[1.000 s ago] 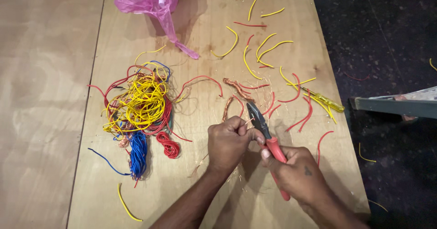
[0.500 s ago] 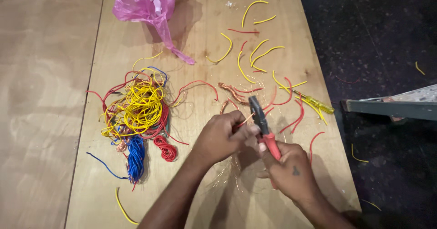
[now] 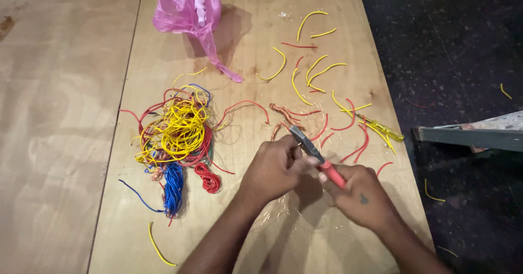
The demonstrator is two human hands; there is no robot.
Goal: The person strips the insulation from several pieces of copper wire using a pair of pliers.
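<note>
Looking down from the head camera, a person's two bare hands meet over a pale plywood bench [image 3: 76, 143]. The right hand [image 3: 362, 200] is closed around the red handles of a pair of steel-nosed pliers [image 3: 316, 157], whose dark nose points up and left. The left hand [image 3: 272, 168] is curled shut just beside that nose, fingers pinched together on something too thin to make out, most likely a short piece of wire held at the tool's tip. The step in hand appears to be stripping or cutting wire. Fine bare copper strands [image 3: 286, 113] lie just above the hands, and more glint faintly on the bench below them. To the left sits a tangled heap of yellow, red and blue insulated wire [image 3: 177, 132]. Above and to the right, short curved yellow and red offcuts [image 3: 318, 69] are scattered, with a yellow-handled screwdriver [image 3: 381, 129] near the bench's right edge. A crumpled pink plastic bag [image 3: 188, 10] rests at the top. A sensible next move calls for a firm squeeze and a steady pull apart.
</note>
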